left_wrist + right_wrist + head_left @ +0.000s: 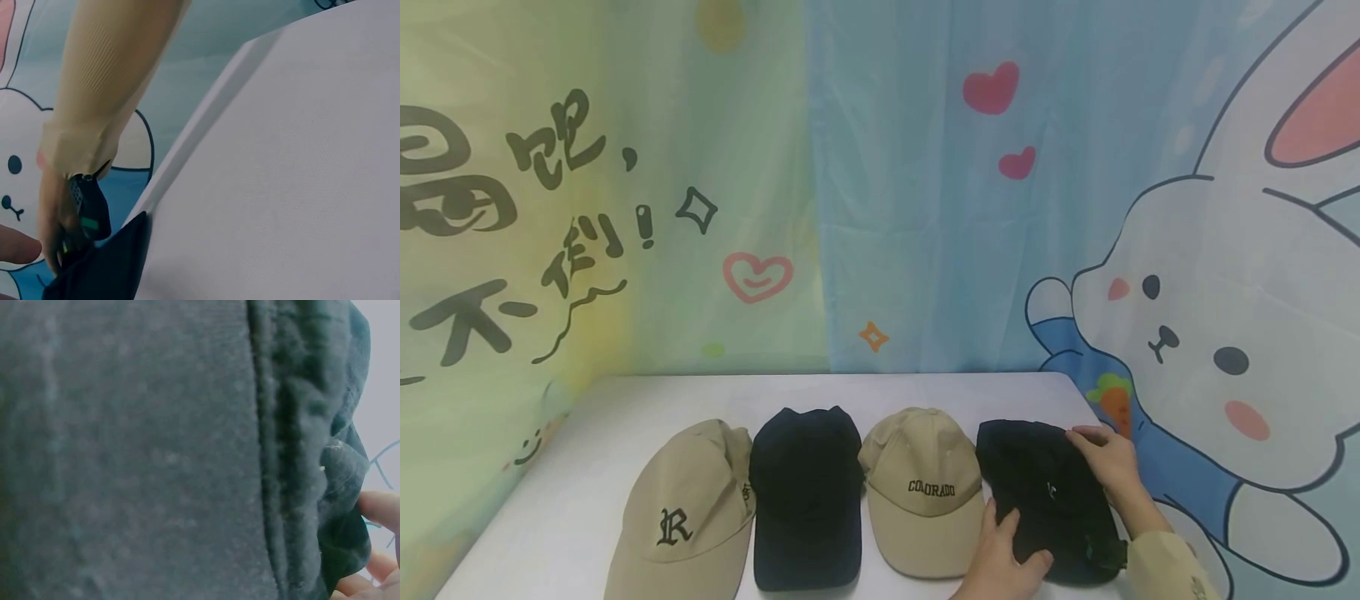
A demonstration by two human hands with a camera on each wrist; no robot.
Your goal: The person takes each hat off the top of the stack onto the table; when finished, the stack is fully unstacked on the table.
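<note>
A black cap point(1045, 492) with a small white mark lies at the right end of a row of caps. My right hand point(1108, 462) grips its far right edge; in the right wrist view its fingers point(382, 509) meet the bunched cloth, with the cap's dark fabric filling most of the picture. My left hand point(1006, 560) is at the cap's near left side, fingers spread and thumb against the dark cloth. Beside that hand sits a beige cap point(921, 492) lettered COLORADO. The left wrist view catches only a fingertip point(19, 245) of the left hand.
Further left on the white table point(662, 396) lie a dark navy cap point(807, 500) and a beige cap point(688, 508) with a black letter R, side by side. A printed curtain point(895, 208) hangs behind the table. The table's right edge runs close by the black cap.
</note>
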